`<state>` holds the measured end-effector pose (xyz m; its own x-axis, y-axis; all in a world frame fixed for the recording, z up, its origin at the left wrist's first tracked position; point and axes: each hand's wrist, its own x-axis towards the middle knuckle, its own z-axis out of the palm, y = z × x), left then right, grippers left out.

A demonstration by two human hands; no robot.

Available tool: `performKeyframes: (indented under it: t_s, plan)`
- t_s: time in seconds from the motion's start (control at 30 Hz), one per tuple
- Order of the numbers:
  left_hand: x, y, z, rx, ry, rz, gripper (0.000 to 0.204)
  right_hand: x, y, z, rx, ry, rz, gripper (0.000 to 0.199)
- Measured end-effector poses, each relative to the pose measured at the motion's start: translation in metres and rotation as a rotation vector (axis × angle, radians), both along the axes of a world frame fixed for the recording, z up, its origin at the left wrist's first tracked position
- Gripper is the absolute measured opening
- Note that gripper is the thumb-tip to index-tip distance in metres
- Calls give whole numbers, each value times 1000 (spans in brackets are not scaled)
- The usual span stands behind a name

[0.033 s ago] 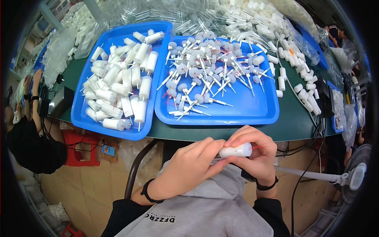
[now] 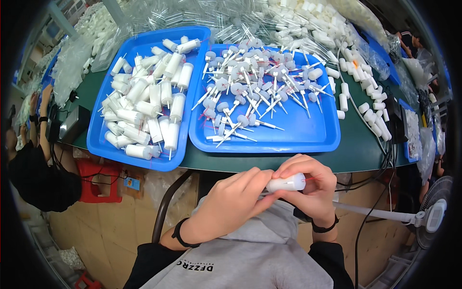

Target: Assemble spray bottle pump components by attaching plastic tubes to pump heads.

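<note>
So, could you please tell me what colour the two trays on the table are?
Both trays are bright blue, seen clearly in the head view.

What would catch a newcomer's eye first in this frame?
Two bright blue trays on the green table: the left tray is heaped with white cylindrical parts, the right tray with small white caps on thin pins. Just below the table edge, the left hand and right hand hold one white cylinder between them. Clear tubes and more white parts are piled behind the trays.
</note>
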<state>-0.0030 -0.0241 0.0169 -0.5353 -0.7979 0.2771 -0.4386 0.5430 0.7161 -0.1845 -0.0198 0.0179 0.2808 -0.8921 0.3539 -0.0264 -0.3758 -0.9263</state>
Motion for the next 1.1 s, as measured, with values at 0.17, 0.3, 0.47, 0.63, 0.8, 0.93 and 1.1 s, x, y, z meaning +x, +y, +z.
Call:
performKeyframes:
  t_s: [0.17, 0.3, 0.47, 0.63, 0.8, 0.93, 1.1]
  plan:
    - [-1, -1, -13, -58, 48, 2, 33, 17, 17, -4, 67, -83, -154, 32]
    - [-4, 7, -16, -56, 243, 19, 34, 20, 24, -11, 53, -211, -153, 33]
    - [-13, 22, -14, 9, 333, 130, 30, 17, 16, -9, 26, -264, 1, 34]
    - [-10, 23, -5, 210, 292, 189, 26, 15, 15, -5, 30, -163, -47, 30]
    - [11, 17, 4, 430, 158, 5, 23, 2, 12, -4, -43, 18, 64, 25]
    - [11, 13, 13, 474, 128, -55, 21, 4, 12, -2, 58, 44, 78, 25]
    - [5, 17, 5, 391, 120, -54, 25, 12, 17, -10, 445, -289, 112, 25]
